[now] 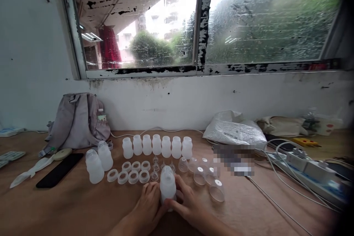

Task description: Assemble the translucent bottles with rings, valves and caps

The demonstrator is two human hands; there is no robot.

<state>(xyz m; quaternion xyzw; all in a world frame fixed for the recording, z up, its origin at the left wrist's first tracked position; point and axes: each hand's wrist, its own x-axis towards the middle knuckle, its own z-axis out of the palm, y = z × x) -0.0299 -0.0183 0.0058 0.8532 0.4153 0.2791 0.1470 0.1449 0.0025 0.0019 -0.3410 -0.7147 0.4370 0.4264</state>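
A frosted white baby bottle [167, 185] with a clear top stands upright between my hands at the table's front. My right hand [187, 200] curves round its right side, thumb across the lower front. Against its left side lies my left hand [148, 200], fingers curled and thumb at the base. Just beyond are clear nipples [155, 167] and several white collar rings [134, 177]. Domed clear caps [217, 190] lie to the right. Two capped bottles [94, 166] stand on the left, and a row of open bottle bodies [156, 145] is at the back.
On the left are a grey backpack [80, 121], a black phone [60, 170] and a white strip [32, 172]. To the right lie a silvery plastic bag [235, 131], a power strip [312, 177] and loose white cables [276, 206]. A wall with a window bounds the table [55, 210].
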